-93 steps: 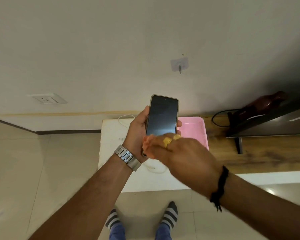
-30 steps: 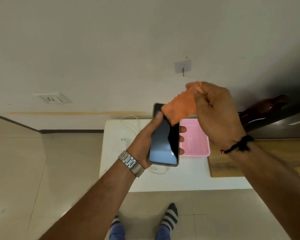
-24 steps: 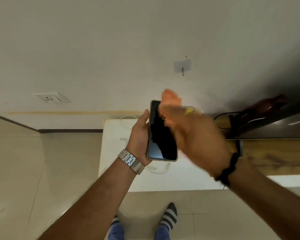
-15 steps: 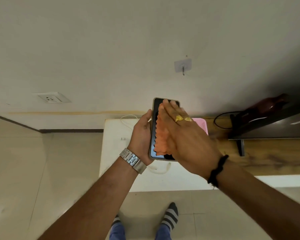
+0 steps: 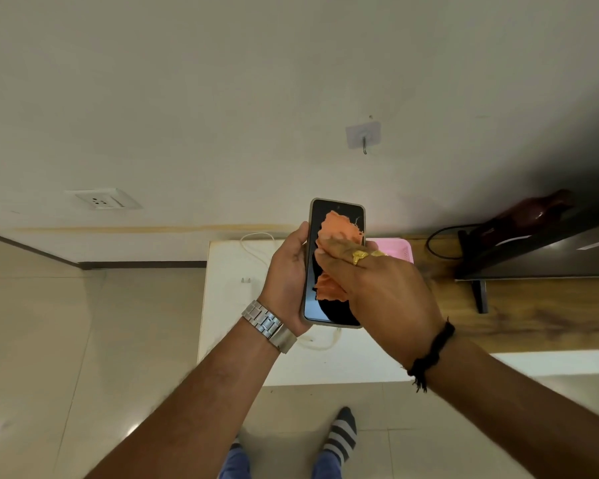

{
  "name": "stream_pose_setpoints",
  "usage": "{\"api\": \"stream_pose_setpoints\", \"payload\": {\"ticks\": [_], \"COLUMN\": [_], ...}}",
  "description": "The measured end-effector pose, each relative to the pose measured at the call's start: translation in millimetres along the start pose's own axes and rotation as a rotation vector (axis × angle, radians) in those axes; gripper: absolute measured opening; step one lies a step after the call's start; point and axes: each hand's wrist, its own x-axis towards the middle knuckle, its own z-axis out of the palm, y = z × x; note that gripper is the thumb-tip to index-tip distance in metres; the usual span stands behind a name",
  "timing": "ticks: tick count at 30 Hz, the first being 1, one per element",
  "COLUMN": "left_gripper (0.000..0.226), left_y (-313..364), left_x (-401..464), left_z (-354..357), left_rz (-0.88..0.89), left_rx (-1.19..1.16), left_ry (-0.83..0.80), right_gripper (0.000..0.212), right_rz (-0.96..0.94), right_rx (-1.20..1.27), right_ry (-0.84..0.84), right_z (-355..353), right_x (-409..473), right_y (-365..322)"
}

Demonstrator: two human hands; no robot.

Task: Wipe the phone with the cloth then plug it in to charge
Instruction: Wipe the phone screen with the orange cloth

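My left hand [image 5: 287,278] grips a dark-screened phone [image 5: 317,305] in a pale case, held upright above a white table. My right hand [image 5: 377,288] presses an orange cloth [image 5: 341,229] flat against the phone's screen; the cloth shows above and below my fingers. A white charging cable [image 5: 256,245] lies on the table behind the phone, and its plug [image 5: 245,280] with two pins rests on the table's left part. A white wall socket [image 5: 101,201] sits on the wall at the left.
The white table [image 5: 229,326] stands against the wall. A pink basket [image 5: 400,248] rests behind my right hand. To the right is a wooden shelf [image 5: 533,319] with a dark screen [image 5: 540,250] and black cable. A hook [image 5: 363,138] hangs on the wall.
My right hand came down from up in the air with the cloth and laid it on the screen; it has now slid lower on the phone, baring the cloth's top.
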Motion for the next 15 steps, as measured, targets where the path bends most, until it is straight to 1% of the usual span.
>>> {"api": "stream_pose_setpoints", "payload": {"ticks": [1, 3, 5, 7, 9, 10, 11, 12, 13, 15], "left_gripper": [0.059, 0.048, 0.040, 0.042, 0.058, 0.065, 0.067, 0.063, 0.057, 0.047], "left_y": [-2, -5, -7, -6, -3, -2, -2, -3, -5, -10], "left_x": [-1, -5, -5, -3, -2, -3, -5, -6, -7, -6], "left_z": [1, 7, 13, 10, 2, -1, -1, 0, 2, 4], "left_rz": [-0.002, 0.009, 0.013, 0.013, 0.021, 0.016, 0.013, 0.013, 0.016, 0.020], "left_rx": [-0.015, -0.005, -0.009, -0.039, -0.021, -0.009, -0.006, -0.009, -0.011, 0.003], "left_ry": [0.005, 0.008, -0.021, -0.004, 0.000, -0.008, 0.006, 0.031, 0.044, 0.018], "right_gripper": [0.036, 0.026, 0.027, 0.024, 0.026, 0.034, 0.041, 0.041, 0.037, 0.029], "right_rz": [-0.020, 0.059, 0.138, 0.154, 0.088, 0.017, -0.074, -0.127, -0.120, 0.014], "right_rx": [-0.002, -0.001, -0.055, -0.038, 0.002, 0.024, 0.023, 0.008, -0.020, -0.052], "right_ry": [0.004, -0.002, 0.039, 0.049, -0.035, -0.089, -0.110, -0.119, -0.104, 0.045], "right_z": [-3, -13, -18, -16, -9, -7, -8, -12, -16, -23], "right_x": [2, 14, 25, 25, 10, 0, -5, -2, 6, 26], "right_y": [3, 16, 24, 15, -7, -14, -12, -3, 7, 23]}}
